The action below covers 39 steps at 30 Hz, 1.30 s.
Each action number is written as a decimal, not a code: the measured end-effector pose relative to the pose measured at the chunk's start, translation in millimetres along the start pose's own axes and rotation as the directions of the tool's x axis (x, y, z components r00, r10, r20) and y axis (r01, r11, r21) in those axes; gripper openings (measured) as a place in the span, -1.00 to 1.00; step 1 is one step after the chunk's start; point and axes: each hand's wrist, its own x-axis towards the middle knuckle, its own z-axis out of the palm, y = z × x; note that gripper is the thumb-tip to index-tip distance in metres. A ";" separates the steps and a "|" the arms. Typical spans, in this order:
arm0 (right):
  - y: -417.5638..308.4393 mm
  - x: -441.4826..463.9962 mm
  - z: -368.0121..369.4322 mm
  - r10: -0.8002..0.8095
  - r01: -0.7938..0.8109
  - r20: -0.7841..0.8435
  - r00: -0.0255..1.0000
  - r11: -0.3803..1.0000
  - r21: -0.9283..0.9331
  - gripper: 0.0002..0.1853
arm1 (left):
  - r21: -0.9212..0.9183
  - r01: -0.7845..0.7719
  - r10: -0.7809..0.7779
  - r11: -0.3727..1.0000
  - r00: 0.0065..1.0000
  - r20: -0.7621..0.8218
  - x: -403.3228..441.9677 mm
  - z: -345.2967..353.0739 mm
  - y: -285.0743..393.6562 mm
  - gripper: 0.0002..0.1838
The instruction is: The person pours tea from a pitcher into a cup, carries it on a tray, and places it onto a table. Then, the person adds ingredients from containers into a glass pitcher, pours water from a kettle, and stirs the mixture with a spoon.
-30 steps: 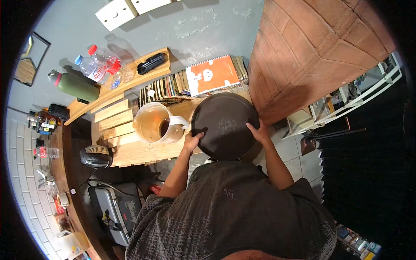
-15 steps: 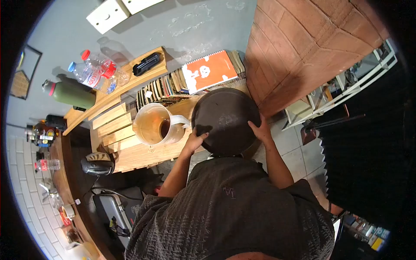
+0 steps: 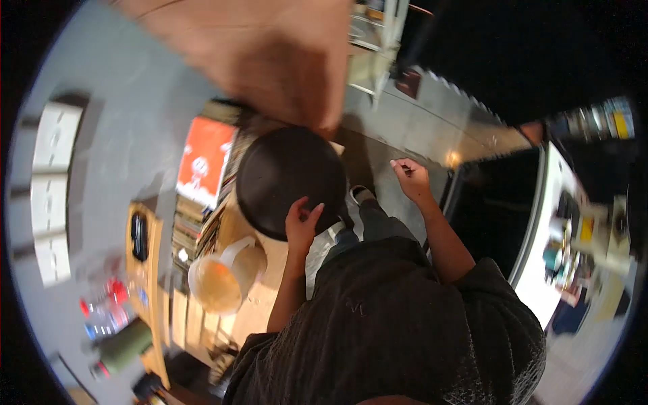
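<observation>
A dark, round, tray-like disc (image 3: 287,179) with a low rim lies at the end of the wooden bench (image 3: 273,283). Over its near edge is my left hand (image 3: 302,221), thumb and forefinger apart and nothing between them; whether it touches the disc I cannot tell. My right hand (image 3: 413,181) is off to the right above the floor, clear of the disc, its fingers loosely curled with a gap and no object visible in them. Left of the disc stands a translucent plastic jug (image 3: 219,283), its handle towards the disc.
A row of books or magazines (image 3: 192,233) holds an orange notebook (image 3: 206,162) on top. A wooden shelf (image 3: 143,283) carries a black case (image 3: 140,236); bottles (image 3: 108,310) are beyond it. A brick column (image 3: 283,61) rises behind the disc. A white counter (image 3: 540,263) is at right.
Both hands gripped the disc's rim before; now the right hand is off it and the left has loosened. My view has swung right, and the disc appears further left.
</observation>
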 end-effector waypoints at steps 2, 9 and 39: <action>40.7 -28.4 -25.4 0.041 -0.038 -0.083 0.996 0.999 0.036 -0.74 | -0.088 0.042 -0.034 0.995 0.995 0.090 -4.4 13.3 4.2 -0.46; 86.8 -119.1 -91.7 0.159 -0.123 -0.316 0.935 0.984 0.130 -0.76 | -0.228 0.124 -0.049 0.966 0.949 0.311 -18.0 51.6 32.0 -0.56; 233.4 -442.2 -450.1 0.238 -0.193 -0.956 0.171 0.960 0.205 -0.79 | -0.239 -0.402 0.346 0.884 0.218 0.913 -318.0 508.1 271.7 -0.63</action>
